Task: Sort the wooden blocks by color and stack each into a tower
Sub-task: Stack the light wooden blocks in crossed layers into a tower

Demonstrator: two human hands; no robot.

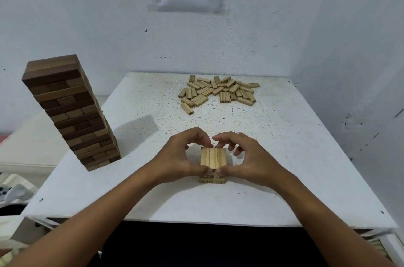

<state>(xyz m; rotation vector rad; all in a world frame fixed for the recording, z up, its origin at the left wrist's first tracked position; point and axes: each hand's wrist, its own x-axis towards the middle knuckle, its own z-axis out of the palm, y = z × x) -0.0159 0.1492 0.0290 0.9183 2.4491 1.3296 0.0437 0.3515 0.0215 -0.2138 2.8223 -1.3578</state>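
- White desk (284,157), and we see the dark tower (70,111) at left.
- Loose light blocks (218,91) upper centre.
- Left hand (177,157) and right hand (251,161) pinch the light stack (213,162).

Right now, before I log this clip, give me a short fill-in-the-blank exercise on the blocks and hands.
1. The tall dark tower stands on the table's ____ side.
2. The loose pile at the far end holds only ____ colored blocks.
3. Both the left hand and the right hand grip the short ____ stack.
4. That stack's top layer shows ____ blocks side by side.

Missing words: left; light; light; three
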